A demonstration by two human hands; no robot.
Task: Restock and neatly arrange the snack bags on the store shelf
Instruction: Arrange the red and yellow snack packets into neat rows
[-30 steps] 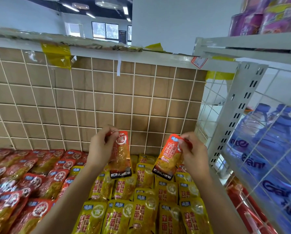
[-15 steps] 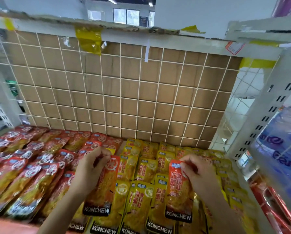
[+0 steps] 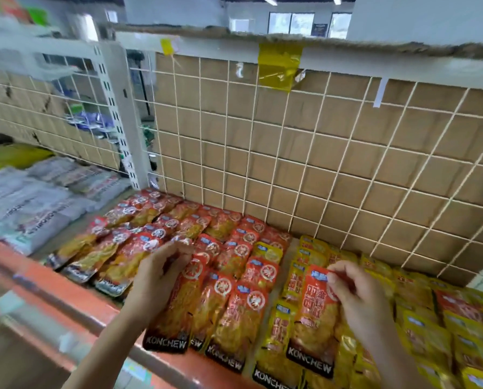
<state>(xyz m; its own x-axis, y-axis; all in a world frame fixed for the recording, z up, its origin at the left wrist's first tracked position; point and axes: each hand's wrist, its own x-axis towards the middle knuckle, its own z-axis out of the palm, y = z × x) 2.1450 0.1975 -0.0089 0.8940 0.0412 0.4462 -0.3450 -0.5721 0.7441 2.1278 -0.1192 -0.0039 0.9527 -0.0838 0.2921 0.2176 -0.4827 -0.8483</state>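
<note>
My left hand (image 3: 157,273) pinches the top of a red KONCHEW snack bag (image 3: 175,310), which hangs down over the front row of red bags (image 3: 232,318). In my right hand (image 3: 355,293) the top edge of an orange-red KONCHEW bag (image 3: 316,315) is pinched; that bag lies over the yellow bags (image 3: 279,332). Rows of red bags (image 3: 184,228) fill the left part of the shelf and yellow bags (image 3: 420,310) the right part.
The shelf has a red front rail (image 3: 74,301) and a white wire grid back (image 3: 305,164) over brown cardboard. A white upright post (image 3: 122,119) divides it from a left bay holding grey-white packs (image 3: 38,197). Yellow tape (image 3: 279,68) hangs from the shelf above.
Both hands have come down from in front of the grid to the shelf, each with its bag. My view has swung left, so the left bay now shows.
</note>
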